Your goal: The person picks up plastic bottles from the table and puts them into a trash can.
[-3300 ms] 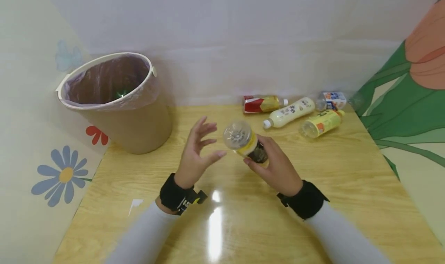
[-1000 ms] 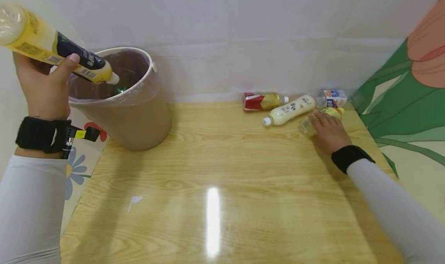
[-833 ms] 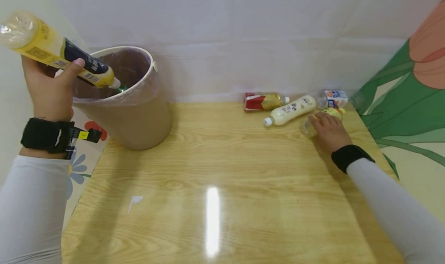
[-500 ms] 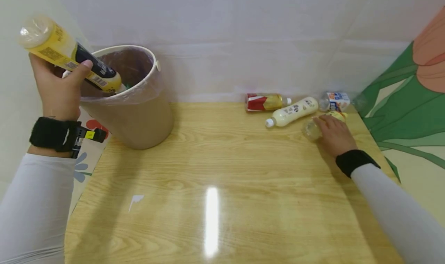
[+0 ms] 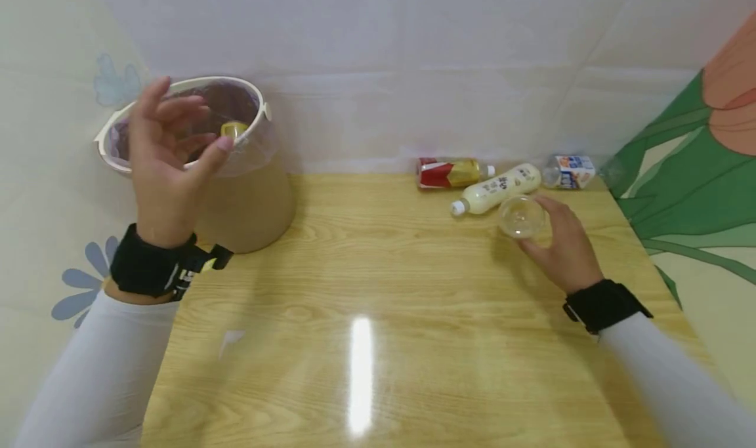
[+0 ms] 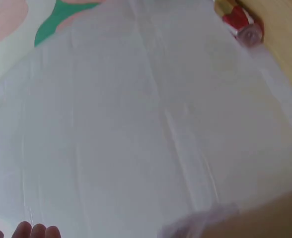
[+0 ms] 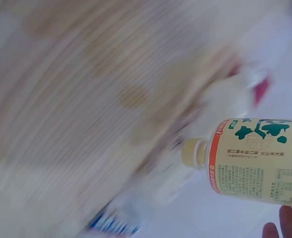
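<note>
My left hand (image 5: 165, 179) is over the near rim of a beige bin (image 5: 251, 202), its fingers spread and holding nothing. Just past the thumb tip, the yellow end of a bottle (image 5: 233, 130) shows inside the bin; the rest of it is hidden. On the right, my right hand (image 5: 569, 251) grips a drink bottle (image 5: 521, 218), raised off the table with its clear base facing the head camera. In the right wrist view this drink bottle (image 7: 257, 161) shows a pale yellow label and a yellow cap.
At the back of the wooden table (image 5: 413, 304) lie a red and gold bottle (image 5: 451, 173), a cream-coloured bottle (image 5: 496, 189) and a clear bottle with a white and blue label (image 5: 571, 172). A pale sheet (image 5: 354, 74) covers the wall behind.
My left hand has let go of the yellow bottle, which dropped into the bin, and has moved slightly right. My right hand has lifted the yellow-labelled bottle and turned its base towards me.
</note>
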A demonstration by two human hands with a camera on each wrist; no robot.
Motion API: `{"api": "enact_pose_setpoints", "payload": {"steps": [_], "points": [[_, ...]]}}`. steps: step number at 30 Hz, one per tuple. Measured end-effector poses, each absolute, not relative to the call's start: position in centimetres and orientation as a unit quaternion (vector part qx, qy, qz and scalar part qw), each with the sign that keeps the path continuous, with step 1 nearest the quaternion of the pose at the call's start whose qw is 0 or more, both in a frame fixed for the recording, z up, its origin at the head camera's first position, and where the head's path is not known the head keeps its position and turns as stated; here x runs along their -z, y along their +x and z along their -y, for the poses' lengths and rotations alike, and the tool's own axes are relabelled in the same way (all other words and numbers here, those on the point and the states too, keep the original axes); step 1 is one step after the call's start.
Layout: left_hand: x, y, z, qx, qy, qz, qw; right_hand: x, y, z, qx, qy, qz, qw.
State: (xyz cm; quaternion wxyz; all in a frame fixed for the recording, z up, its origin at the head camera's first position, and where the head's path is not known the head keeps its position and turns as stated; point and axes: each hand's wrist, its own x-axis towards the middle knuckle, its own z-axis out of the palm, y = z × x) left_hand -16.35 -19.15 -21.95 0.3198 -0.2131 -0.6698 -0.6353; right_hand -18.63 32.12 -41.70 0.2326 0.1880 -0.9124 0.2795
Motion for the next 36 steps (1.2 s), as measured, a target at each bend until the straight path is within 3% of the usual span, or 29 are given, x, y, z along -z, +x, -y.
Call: {"api": "enact_pose_setpoints", "payload": {"steps": [6, 10, 16, 21, 27, 36], "points": [[25.7, -14.4, 14.1, 0.552, -0.313, 0.742, 0.219, 40.0, -15.1, -26.1, -0.431, 0.168, 0.871, 0.166], [30.3, -14.6, 11.4, 0.526, -0.364, 0.748, 0.178, 38.3, -12.8, -22.4, -0.522, 0.179, 0.827, 0.109], [36.9, -14.7, 8.4, 0.402, -0.428, 0.789, 0.182, 37.3, -10.3, -18.7, -0.591, 0.198, 0.779, 0.066], [40.0, -14.0, 6.9, 0.359, -0.437, 0.805, 0.178, 38.1, -9.2, -16.9, -0.63, 0.213, 0.746, 0.04], [41.9, -13.4, 6.1, 0.333, -0.428, 0.822, 0.173, 38.5, -8.3, -15.9, -0.67, 0.215, 0.71, 0.002], [42.3, -12.8, 6.0, 0.326, -0.423, 0.827, 0.176, 38.6, -7.8, -15.8, -0.664, 0.214, 0.717, -0.001]]}}
